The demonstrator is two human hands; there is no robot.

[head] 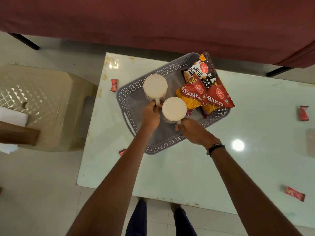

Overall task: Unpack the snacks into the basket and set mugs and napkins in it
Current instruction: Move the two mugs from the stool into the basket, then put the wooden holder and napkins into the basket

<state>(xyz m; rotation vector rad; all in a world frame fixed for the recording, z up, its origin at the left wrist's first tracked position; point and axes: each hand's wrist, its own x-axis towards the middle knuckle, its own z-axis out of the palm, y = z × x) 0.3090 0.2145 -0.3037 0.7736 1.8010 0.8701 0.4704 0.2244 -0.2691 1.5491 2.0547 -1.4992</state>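
Note:
A grey perforated basket (129, 99) sits on the white table (187, 167). Three snack packets lie in its right half: a salted peanuts pack (201, 70) and two red bhujia sev packs (192, 96) (219, 97). Two white mugs are inside the basket's left half. My left hand (150, 114) grips the handle of the far mug (155, 86). My right hand (192, 129) holds the handle of the near mug (173, 109). Whether the mugs rest on the basket floor is unclear. No napkins show in the basket.
Small red wrappers lie on the table at left (113, 84), near the left edge (122, 152) and at right (303, 113) (294, 193). A beige plastic stool (42, 103) stands left of the table. A maroon-covered bed (153, 19) runs behind it.

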